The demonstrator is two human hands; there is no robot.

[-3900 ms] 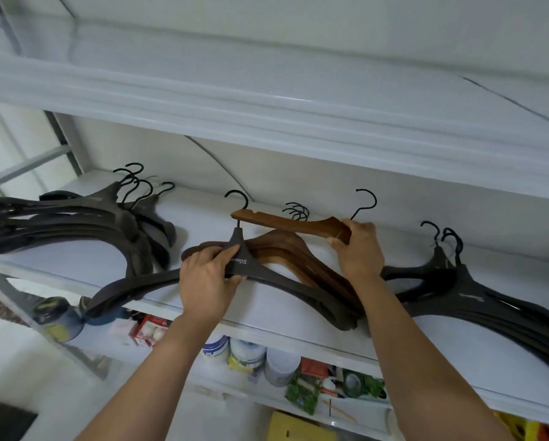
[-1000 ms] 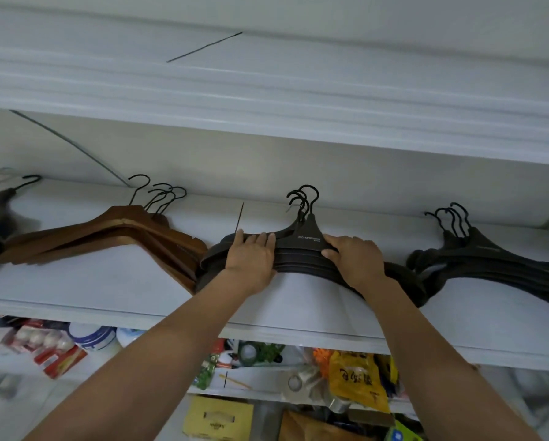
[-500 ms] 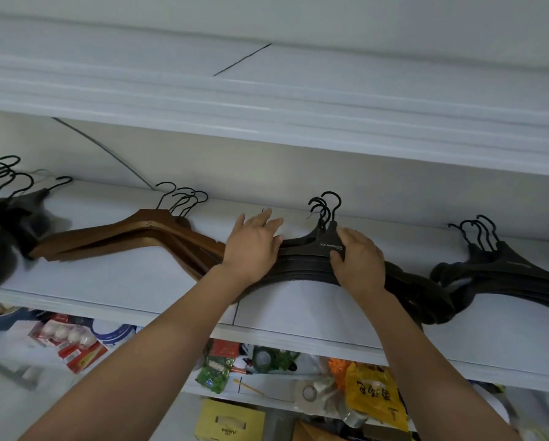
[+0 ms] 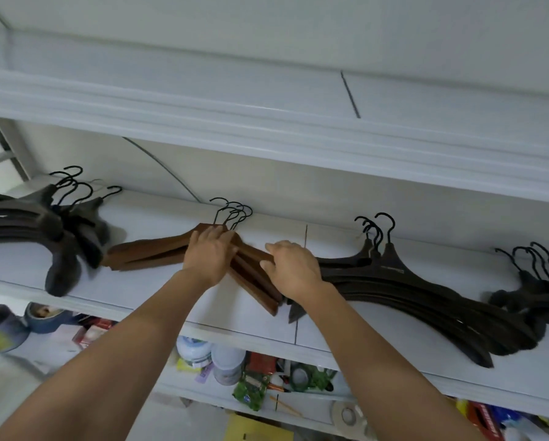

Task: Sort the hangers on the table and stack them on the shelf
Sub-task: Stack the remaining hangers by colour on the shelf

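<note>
On the white shelf (image 4: pixel 158 291), left hand (image 4: pixel 209 254) lies flat on wooden hangers (image 4: pixel 152 249), right hand (image 4: pixel 294 270) curling round them.

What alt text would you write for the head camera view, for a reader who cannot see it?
Two bare hands, the left hand and the right hand, rest on a stack of brown wooden hangers midway along a white shelf. Stacks of dark hangers lie to either side, all hooks pointing toward the back wall.
</note>
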